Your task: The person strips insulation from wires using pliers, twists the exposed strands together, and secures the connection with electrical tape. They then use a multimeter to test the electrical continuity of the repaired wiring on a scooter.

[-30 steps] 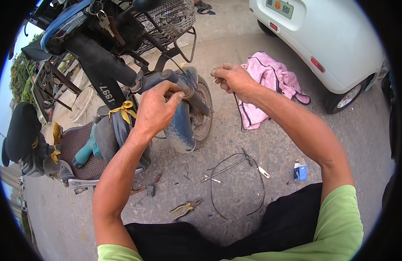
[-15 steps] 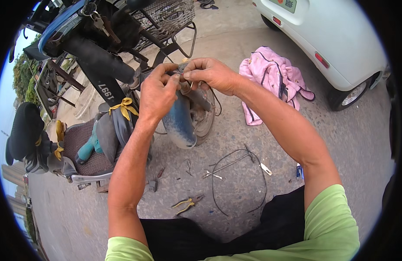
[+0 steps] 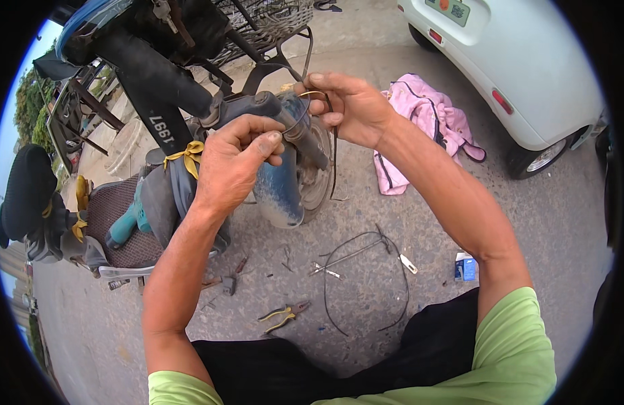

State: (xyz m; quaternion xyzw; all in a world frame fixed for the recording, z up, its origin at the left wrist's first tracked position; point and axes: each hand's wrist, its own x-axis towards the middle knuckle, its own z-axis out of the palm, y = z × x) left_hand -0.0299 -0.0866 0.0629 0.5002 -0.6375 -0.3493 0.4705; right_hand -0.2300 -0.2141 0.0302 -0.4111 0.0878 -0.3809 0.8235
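From where I stand, the trouble I'd expect is with the thin wire (image 3: pixel 335 152) at the upper middle of the frame: if it slips from the right hand (image 3: pixel 358 111), its own spring could whip the loose end away, and a hard pull against that tight curve might put a kink in it. The hanging length might also catch on the dusty front wheel (image 3: pixel 320 172) just behind, should the hands drop lower. The wire arcs over the curled fingers of the right hand, its yellowish part across them and the dark part hanging down beside the thumb. Those fingers are bent loosely about it; whether they truly pinch it, I can't tell. The left hand (image 3: pixel 234 162), nearer the centre left, has thumb and forefinger pressed together, and a thin curve of wire runs toward that pinch, though I can't make out whether its end sits inside. The two hands are apart, in front of the blue mudguard (image 3: pixel 277 192). On the ground at lower centre lie yellow-handled pliers (image 3: pixel 285 317) and a black cable (image 3: pixel 329 304) bent in a wide loop, both well apart from either hand.
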